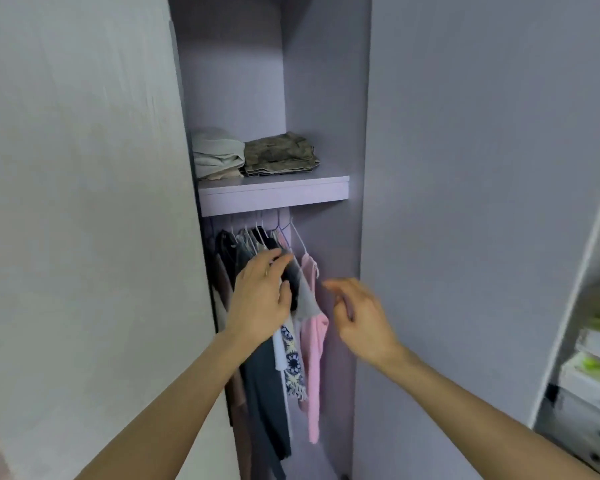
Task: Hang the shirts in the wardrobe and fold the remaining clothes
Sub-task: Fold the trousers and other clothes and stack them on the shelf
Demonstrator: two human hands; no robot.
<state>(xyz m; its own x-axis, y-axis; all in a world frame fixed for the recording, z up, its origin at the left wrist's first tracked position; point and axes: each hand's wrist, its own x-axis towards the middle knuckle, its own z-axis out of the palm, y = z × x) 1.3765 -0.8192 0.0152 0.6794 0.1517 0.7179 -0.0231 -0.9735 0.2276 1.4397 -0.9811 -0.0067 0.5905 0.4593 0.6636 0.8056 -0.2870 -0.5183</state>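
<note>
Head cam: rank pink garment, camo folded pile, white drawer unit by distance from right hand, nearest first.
From the right hand:
1. Pink garment, hanging just to its left.
2. Camo folded pile, on the shelf above.
3. White drawer unit, outside the wardrobe at far right.

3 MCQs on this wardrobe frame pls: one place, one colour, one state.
1. Where do the folded clothes lie?
A. On the shelf above the rail
B. On the wardrobe floor
C. In a drawer

2. What colour is the rightmost hanging garment?
A. Green
B. Pink
C. Black

3. What is the right hand doing?
A. Holding a hanger
B. Gripping the shelf
C. Holding nothing, apart from the clothes

Answers:
1 A: both piles sit on the shelf.
2 B: it hangs pink at the row's right end.
3 C: only the left hand touches the dark hanging clothes.
</note>
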